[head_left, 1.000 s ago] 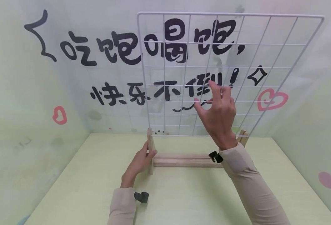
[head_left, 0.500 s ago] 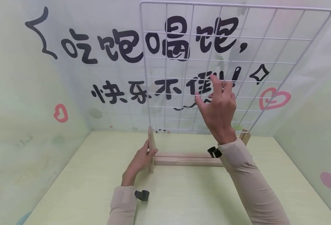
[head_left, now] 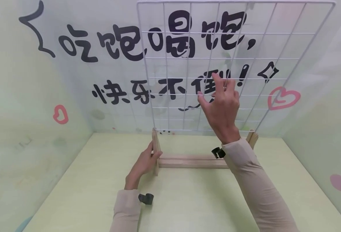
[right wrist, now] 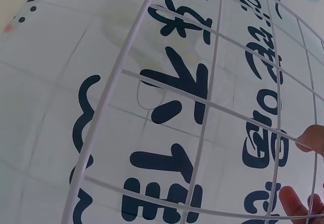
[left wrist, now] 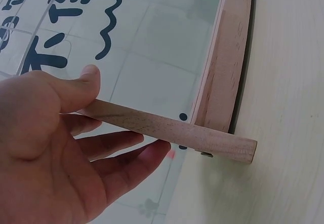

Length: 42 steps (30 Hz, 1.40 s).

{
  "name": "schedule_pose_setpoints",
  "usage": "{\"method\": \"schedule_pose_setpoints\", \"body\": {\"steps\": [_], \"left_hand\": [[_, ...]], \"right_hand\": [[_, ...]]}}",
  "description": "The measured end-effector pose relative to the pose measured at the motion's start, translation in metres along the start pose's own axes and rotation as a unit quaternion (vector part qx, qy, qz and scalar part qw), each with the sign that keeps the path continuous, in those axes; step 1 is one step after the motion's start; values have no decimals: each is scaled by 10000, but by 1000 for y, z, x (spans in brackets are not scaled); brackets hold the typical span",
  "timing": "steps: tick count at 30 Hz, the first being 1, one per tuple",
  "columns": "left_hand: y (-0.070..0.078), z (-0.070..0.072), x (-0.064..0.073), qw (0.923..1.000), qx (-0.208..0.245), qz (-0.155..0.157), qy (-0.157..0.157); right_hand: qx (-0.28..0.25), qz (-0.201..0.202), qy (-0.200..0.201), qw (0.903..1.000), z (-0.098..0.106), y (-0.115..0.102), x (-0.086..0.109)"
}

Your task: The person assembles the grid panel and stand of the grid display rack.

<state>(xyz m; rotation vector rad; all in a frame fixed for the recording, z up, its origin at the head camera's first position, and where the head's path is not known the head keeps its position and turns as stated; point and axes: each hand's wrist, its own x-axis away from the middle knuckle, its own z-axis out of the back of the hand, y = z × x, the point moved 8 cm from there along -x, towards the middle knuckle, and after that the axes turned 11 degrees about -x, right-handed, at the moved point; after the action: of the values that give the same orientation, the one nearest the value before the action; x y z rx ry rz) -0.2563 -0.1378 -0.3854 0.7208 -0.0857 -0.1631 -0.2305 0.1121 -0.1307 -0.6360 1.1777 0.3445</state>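
In the head view a white wire grid panel [head_left: 212,58] stands upright above a low wooden stand [head_left: 193,163]. My left hand [head_left: 145,161] grips the stand's left upright [head_left: 155,148]. The left wrist view shows the thumb on one face of this wooden bar [left wrist: 172,129], fingers on the other side. With curled fingers and thumb, my right hand [head_left: 223,111] holds the panel by its wires, right of its middle. The panel's lower corners are near the tops of both uprights; whether they sit in slots cannot be told. Only fingertips [right wrist: 313,138] of my right hand show in the right wrist view.
The stand rests on a pale table [head_left: 182,199] with walls at the back and sides. Black lettering [head_left: 110,91] and pink hearts [head_left: 61,114] mark the walls. The stand's right upright [head_left: 252,139] is partly behind my right sleeve [head_left: 257,180].
My right hand has raised the wire grid panel slightly relative to the stand's uprights. The left hand keeps its grip on the upright. The head view has shifted a little.
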Motion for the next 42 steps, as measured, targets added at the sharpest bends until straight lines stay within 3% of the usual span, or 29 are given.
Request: {"method": "schedule_pose_setpoints", "body": {"steps": [31, 42], "left_hand": [[-1, 1, -2, 9999, -62, -88, 75], [-2, -1, -2, 9999, 82, 62, 2]], "right_hand": [[195, -187, -227, 9994, -14, 14, 7], [247, -109, -298, 9992, -18, 12, 11]]}}
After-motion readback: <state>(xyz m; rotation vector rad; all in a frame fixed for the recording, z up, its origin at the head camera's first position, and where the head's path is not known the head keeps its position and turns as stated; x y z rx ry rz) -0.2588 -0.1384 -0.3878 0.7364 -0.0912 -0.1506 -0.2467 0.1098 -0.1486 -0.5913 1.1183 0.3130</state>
